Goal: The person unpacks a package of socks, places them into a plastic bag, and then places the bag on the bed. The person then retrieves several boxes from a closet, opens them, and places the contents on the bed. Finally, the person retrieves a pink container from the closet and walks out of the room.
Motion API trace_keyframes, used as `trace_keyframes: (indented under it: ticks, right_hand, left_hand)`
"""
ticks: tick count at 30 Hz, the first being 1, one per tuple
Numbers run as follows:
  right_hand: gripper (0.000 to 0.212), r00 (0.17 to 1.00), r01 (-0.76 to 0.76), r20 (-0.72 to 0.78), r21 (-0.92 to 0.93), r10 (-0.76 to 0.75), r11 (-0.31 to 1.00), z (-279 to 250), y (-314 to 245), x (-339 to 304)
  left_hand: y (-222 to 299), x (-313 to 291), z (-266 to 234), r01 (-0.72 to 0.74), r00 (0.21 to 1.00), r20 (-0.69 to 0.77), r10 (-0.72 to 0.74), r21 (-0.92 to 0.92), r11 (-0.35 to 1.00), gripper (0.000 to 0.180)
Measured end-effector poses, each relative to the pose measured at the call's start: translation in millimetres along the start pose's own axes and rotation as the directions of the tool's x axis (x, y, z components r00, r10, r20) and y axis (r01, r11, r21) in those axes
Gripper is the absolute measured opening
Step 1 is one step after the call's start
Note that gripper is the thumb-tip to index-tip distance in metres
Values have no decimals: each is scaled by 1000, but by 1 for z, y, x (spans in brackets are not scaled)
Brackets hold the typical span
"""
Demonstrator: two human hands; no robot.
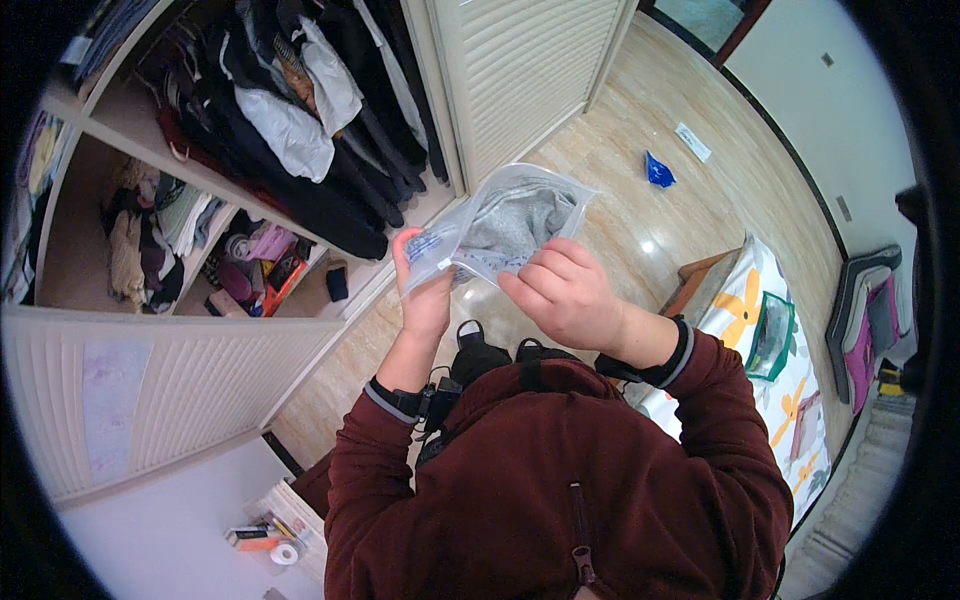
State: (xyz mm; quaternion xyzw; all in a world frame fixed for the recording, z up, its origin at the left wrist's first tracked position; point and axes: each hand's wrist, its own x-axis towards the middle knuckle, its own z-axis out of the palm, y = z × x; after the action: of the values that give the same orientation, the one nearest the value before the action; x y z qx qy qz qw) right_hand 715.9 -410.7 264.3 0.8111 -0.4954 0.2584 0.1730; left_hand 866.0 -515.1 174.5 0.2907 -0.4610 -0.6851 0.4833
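Note:
A translucent zip bag [455, 235] is held up in front of me, with a folded grey knit garment [520, 215] inside it. Blue printing shows on its plastic, and a small white slider [445, 264] sits near its left lower corner. My left hand [428, 297] grips the bag's left side, its thumb up along the plastic and the other fingers mostly hidden behind. On the near right edge, my right hand [562, 290] pinches the plastic with curled fingers. The garment lies wholly within the bag as far as I can see.
An open wardrobe [210, 185] on the left holds hanging clothes [290, 120] and shelves of folded items. A louvred door [530, 70] stands beyond. On the floor lie a blue crumpled piece [658, 170] and a white packet [692, 143]. At right is a bed [715, 325] with a green-edged pouch [771, 337].

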Motion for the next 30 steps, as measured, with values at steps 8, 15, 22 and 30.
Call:
trace_keyframes:
  ticks: [8, 15, 22, 30]
  right_hand:
    - [28, 996, -86, 14, -71, 87, 994, 6, 1, 20]
    - [27, 986, -167, -44, -195, 161, 966, 15, 5, 25]
    - [25, 943, -331, -24, -151, 331, 932, 12, 16, 32]
    - [37, 703, -672, 354, 44, 617, 740, 14, 45, 45]
  left_hand:
    - [4, 36, -8, -11, 994, 108, 19, -70, 997, 44]
    - [2, 55, -1, 126, 981, 160, -108, -107, 986, 45]
    - [2, 68, -11, 101, 964, 246, -102, 15, 995, 45]
    - [12, 89, -27, -128, 876, 482, 0, 233, 964, 46]
